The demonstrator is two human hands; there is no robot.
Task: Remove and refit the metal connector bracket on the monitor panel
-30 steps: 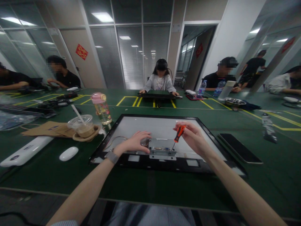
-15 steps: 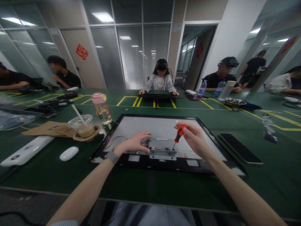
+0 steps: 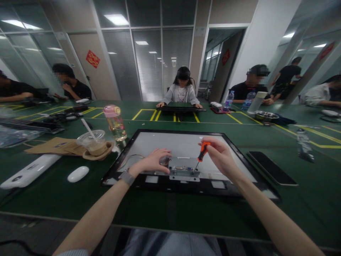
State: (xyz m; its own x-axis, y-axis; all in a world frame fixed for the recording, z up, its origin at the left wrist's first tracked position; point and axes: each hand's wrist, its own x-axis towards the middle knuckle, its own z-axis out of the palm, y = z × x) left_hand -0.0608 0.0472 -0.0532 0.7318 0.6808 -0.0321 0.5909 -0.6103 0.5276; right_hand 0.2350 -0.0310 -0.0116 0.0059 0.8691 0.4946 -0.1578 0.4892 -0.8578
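A flat display panel [image 3: 157, 140] with a black frame and pale back lies before me on the green table. Near its front edge stands a grey metal bracket [image 3: 183, 175] with video ports [image 3: 189, 168] along it. The thumb and curved fingers of my left hand [image 3: 152, 161] grip the bracket's left end. In my right hand [image 3: 220, 153] is an orange-and-black screwdriver [image 3: 204, 151], pinched by the handle. Tilted, it points down at the right end of the bracket; whether its tip sits in a screw is too small to tell.
To the left are a white mouse [image 3: 78, 174], a long white device [image 3: 32, 171], an iced drink cup [image 3: 93, 140] and a pink-lidded bottle [image 3: 115, 122]. A black phone [image 3: 271, 168] lies right of the panel. Across the table a person [image 3: 182, 89] handles another dark panel.
Almost nothing differs. The screwdriver handle has turned or shifted very slightly in my right hand; my left hand stays at the bracket.
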